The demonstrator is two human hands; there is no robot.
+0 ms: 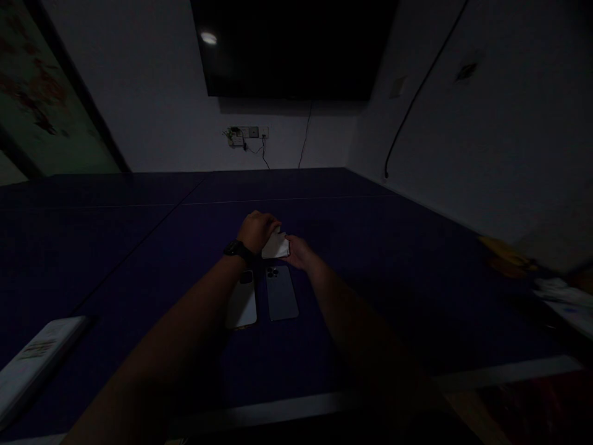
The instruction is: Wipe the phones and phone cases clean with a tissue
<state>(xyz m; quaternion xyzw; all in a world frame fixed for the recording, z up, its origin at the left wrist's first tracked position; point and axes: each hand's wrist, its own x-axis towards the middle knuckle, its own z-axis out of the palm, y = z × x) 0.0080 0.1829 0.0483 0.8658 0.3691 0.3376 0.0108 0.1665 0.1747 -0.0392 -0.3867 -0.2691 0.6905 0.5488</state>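
Observation:
My right hand (300,252) grips a small white packet (275,246), perhaps of tissues, by its right side. At the packet's upper edge, the fingers of my left hand (257,230) are pinched together by a small white bit. The dim light hides whether that bit is part of the packet. Nearer to me lies a grey-blue smartphone (282,295), back up, its camera lenses at the far end. Beside it on the left is a pale phone case (243,304) with a dark camera cut-out, partly covered by my left forearm. A black watch (237,249) is on my left wrist.
The dark blue table (352,247) reaches to the wall. A long white box (39,355) lies at the near left. Yellow cloth-like material (507,254) and white items (563,296) are at the right. Wall sockets with cables (249,133) sit below a large screen (296,49).

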